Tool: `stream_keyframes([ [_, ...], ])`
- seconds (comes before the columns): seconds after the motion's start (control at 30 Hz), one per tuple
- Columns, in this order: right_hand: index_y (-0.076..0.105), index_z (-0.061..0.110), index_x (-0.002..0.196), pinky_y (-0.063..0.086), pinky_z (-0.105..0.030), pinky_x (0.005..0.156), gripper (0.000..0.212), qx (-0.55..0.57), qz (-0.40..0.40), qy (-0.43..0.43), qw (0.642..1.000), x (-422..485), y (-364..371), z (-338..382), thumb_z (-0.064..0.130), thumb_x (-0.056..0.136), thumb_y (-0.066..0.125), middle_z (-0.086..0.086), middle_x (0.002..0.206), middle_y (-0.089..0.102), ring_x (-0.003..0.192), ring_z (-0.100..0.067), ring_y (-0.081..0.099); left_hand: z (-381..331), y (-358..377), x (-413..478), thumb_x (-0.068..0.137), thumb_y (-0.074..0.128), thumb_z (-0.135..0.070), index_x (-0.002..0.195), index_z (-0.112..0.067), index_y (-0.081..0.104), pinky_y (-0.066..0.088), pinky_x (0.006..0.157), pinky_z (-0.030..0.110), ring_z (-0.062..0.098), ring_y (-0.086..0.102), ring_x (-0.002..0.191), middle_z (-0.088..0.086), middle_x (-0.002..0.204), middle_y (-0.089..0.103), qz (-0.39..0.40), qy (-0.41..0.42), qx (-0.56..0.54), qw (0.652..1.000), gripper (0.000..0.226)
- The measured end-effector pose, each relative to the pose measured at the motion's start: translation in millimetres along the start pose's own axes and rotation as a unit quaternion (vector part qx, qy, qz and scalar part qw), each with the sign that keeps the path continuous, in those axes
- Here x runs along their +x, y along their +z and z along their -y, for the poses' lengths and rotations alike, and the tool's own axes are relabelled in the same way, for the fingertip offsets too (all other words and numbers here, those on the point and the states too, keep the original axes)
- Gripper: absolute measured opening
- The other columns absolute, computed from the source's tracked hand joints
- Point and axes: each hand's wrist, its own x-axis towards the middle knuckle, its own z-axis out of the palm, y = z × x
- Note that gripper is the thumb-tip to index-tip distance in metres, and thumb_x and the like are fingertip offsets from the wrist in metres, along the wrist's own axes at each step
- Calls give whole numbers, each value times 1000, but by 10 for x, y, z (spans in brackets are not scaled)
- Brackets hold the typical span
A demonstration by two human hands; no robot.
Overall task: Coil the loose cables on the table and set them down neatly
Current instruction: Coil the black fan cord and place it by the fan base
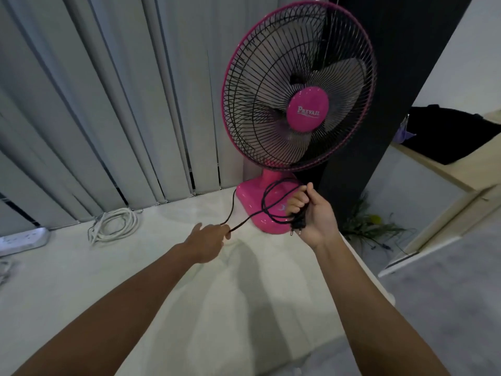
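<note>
Our right hand (pixel 314 215) grips the black cable (pixel 244 222) loops, and our left hand (pixel 208 240) pinches it. Pulling hard could tip the fan (pixel 307 109).

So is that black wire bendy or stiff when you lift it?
Probably bendy: the black wire hangs in soft loops from the right hand and kinks where the left hand pinches it. It likely feels light, since a pinch holds it. The plug looks hard, so that end probably won't bend.

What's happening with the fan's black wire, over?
Right hand grips coiled black cable and plug. Left hand pinches the slack. Pink fan close behind.
</note>
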Motion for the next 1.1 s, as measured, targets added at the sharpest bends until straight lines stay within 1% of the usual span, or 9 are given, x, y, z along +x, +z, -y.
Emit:
stream_keyframes([
  [0.07, 48, 16, 75, 48, -18, 50, 30, -27, -54, -36, 998, 59, -32, -77, 30, 101, 43, 6, 57, 38, 49, -6, 43, 69, 59, 37, 81, 39, 5, 119, -25, 51, 25, 106, 38, 18, 51, 109, 0, 112, 59, 2, 26, 52, 998, 50],
  [0.17, 46, 18, 72, 45, -20, 46, 31, -144, -101, -78, 981, 124, -63, -213, 26, 102, 43, 6, 56, 41, 45, -7, 43, 122, 102, 130, 79, 38, 8, 123, -28, 55, 35, 83, 32, 22, 51, 106, 2, 114, 59, -15, 95, 111, 989, 60],
  [0.3, 44, 17, 77, 31, -23, 41, 26, -425, -121, -113, 890, 230, -45, -431, 26, 102, 41, 4, 62, 45, 43, -8, 35, 95, 62, 239, 81, 36, 9, 131, -30, 53, 34, 78, 33, 24, 49, 106, 2, 112, 59, -54, 172, 141, 973, 66],
  [0.5, 46, 19, 81, 37, -29, 53, 22, -600, -107, -123, 783, 504, -28, -678, 29, 100, 41, 0, 67, 48, 55, -11, 43, 14, -110, 322, 96, 47, -12, 122, -27, 64, 44, 84, 33, 19, 52, 103, -9, 109, 70, -75, 239, 11, 968, 35],
  [0.67, 47, 11, 93, 51, -37, 63, 18, -654, -105, -75, 745, 743, -130, -830, 26, 101, 41, -5, 66, 56, 59, -18, 56, 15, -171, 374, 95, 55, -21, 116, -26, 68, 45, 85, 32, 17, 52, 99, -7, 103, 72, -54, 212, -116, 969, 25],
  [0.73, 48, 10, 93, 49, -33, 60, 19, -683, -107, -49, 720, 809, -159, -873, 24, 101, 40, -6, 69, 57, 59, -18, 56, 71, -201, 409, 95, 55, -21, 115, -29, 68, 44, 85, 29, 16, 51, 96, -9, 100, 72, -55, 190, -151, 968, 25],
  [0.93, 51, 8, 82, 32, -17, 34, 31, -670, -37, 138, 729, 870, -155, -989, 26, 101, 35, 1, 45, 57, 31, -10, 45, 273, -244, 505, 94, 53, -31, 106, -30, 66, 32, 94, 32, 11, 48, 100, -11, 95, 66, -142, 209, -53, 966, 17],
  [1.03, 53, 9, 83, 26, -18, 33, 38, -569, -51, 186, 799, 931, -140, -978, 37, 101, 38, 2, 43, 48, 32, -10, 34, 376, -242, 581, 89, 53, -21, 98, -24, 60, 33, 95, 33, 13, 50, 96, -11, 89, 59, -155, 177, -66, 970, 12],
  [1.1, 56, 9, 82, 25, -18, 34, 41, -526, -37, 239, 816, 970, -144, -962, 42, 101, 39, 3, 45, 44, 34, -9, 32, 487, -226, 641, 83, 54, -12, 95, -21, 58, 32, 91, 31, 16, 52, 95, -12, 86, 55, -144, 143, -89, 975, 16],
])
